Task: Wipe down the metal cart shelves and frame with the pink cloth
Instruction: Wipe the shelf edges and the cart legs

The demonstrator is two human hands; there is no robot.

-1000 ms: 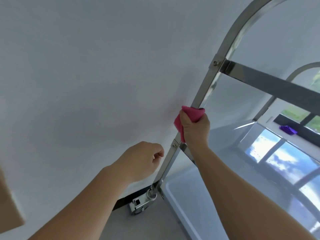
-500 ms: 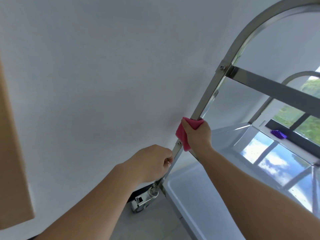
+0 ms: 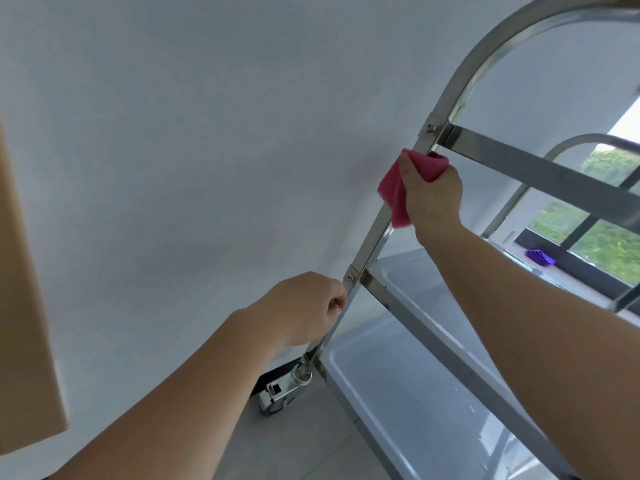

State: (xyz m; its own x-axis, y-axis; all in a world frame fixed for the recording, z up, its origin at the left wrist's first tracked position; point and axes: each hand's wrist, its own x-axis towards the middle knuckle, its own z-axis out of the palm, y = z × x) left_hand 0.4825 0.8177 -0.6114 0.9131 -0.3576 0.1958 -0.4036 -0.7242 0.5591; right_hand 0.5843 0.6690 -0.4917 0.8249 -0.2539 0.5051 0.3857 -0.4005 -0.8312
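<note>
The metal cart's slanted corner post rises from a caster to a curved handle. My right hand grips the pink cloth, wrapped round the post just below the upper crossbar. Lower on the same post, my left hand has its fingers curled round it, just under the middle shelf's bolt. The shiny middle shelf and bottom shelf lie to the right, under my right arm.
A white wall stands close behind the cart. The caster sits on a grey tiled floor. A beige panel fills the left edge. A purple cloth lies on the window sill at the right.
My right hand has slid the pink cloth up the post, from near the middle shelf bolt to just under the upper crossbar. My left hand has closed on the lower post.
</note>
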